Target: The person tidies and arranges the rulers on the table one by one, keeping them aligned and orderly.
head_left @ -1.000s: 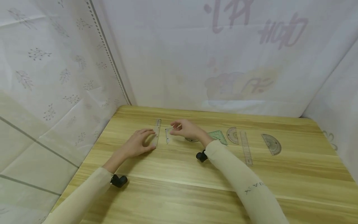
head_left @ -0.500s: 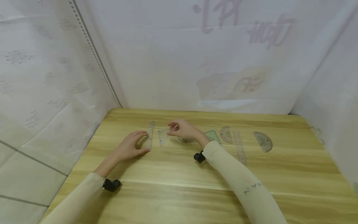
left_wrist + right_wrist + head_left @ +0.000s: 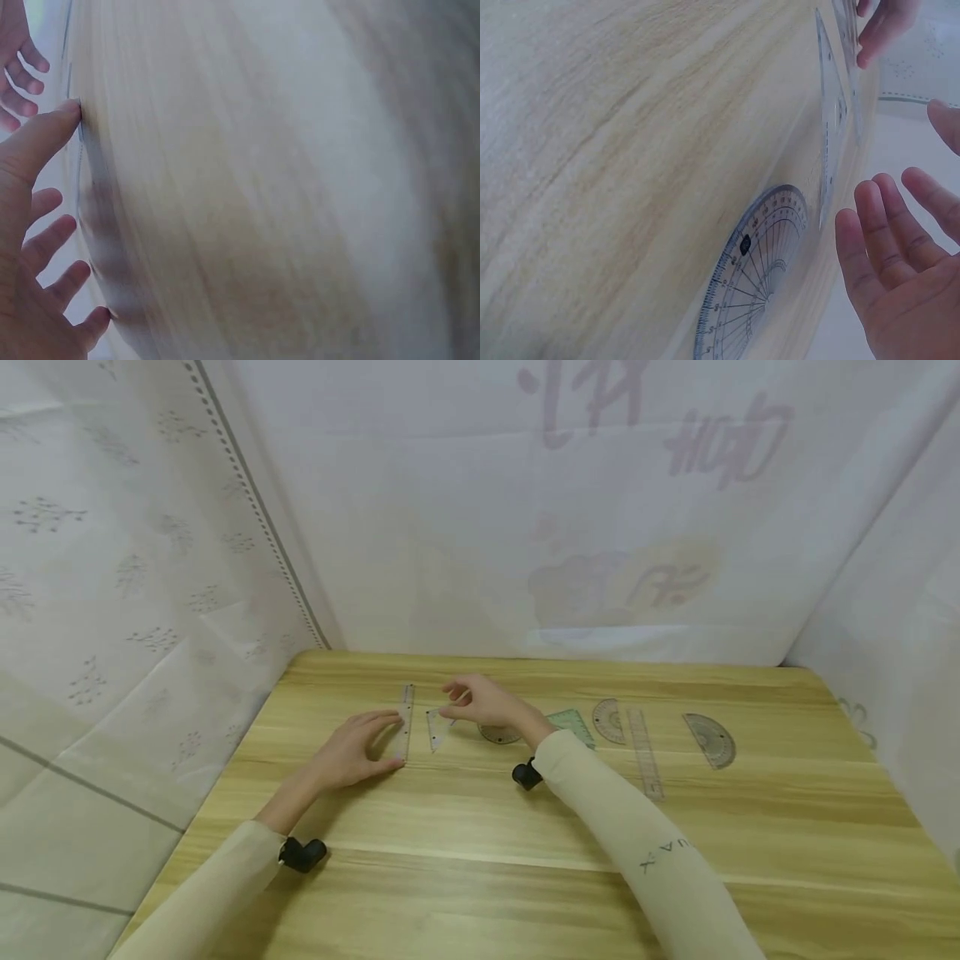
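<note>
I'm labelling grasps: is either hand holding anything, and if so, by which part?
Nothing is gripped. The left hand only touches the flat-lying ruler along the edge facing it; the right hand hovers empty near the set square.

Head view: even, soft light, mild glare on the table (image 3: 465,843), faint shadow under the left hand (image 3: 345,756). Wrist views hazy, left one blurriest; source probably overhead.
</note>
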`<state>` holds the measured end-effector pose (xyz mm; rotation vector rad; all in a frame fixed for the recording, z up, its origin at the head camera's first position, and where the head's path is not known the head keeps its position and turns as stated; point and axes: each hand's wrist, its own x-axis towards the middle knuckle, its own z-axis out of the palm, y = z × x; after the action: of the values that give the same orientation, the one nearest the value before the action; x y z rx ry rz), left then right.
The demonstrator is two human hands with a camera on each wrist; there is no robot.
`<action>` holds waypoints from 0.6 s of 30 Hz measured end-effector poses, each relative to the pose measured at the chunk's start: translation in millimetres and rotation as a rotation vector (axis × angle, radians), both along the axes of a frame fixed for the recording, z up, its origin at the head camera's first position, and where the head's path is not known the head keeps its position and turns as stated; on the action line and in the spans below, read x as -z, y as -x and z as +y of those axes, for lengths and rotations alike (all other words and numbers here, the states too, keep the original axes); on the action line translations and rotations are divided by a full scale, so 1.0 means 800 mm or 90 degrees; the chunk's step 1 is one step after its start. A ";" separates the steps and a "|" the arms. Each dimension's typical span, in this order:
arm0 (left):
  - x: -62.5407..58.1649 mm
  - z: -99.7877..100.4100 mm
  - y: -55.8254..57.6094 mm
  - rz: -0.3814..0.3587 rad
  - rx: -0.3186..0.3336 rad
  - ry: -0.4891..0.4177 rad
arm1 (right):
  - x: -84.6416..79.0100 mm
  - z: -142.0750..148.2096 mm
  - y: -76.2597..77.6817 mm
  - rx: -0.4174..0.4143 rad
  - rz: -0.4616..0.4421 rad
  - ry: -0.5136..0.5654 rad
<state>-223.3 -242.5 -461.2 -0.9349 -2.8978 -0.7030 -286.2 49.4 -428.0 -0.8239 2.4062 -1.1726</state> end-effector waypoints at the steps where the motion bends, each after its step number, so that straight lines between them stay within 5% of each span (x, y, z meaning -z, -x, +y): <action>1: 0.000 0.000 0.000 0.002 0.002 0.000 | 0.000 0.000 0.000 -0.003 0.001 0.000; 18: -0.005 0.000 0.000 -0.006 0.003 0.022 | 0.005 0.023 -0.002 -0.012 -0.019 0.015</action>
<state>-223.6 -242.7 -457.4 -0.9449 -2.9258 -0.6610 -284.9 68.1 -431.7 -0.8280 2.3593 -1.2009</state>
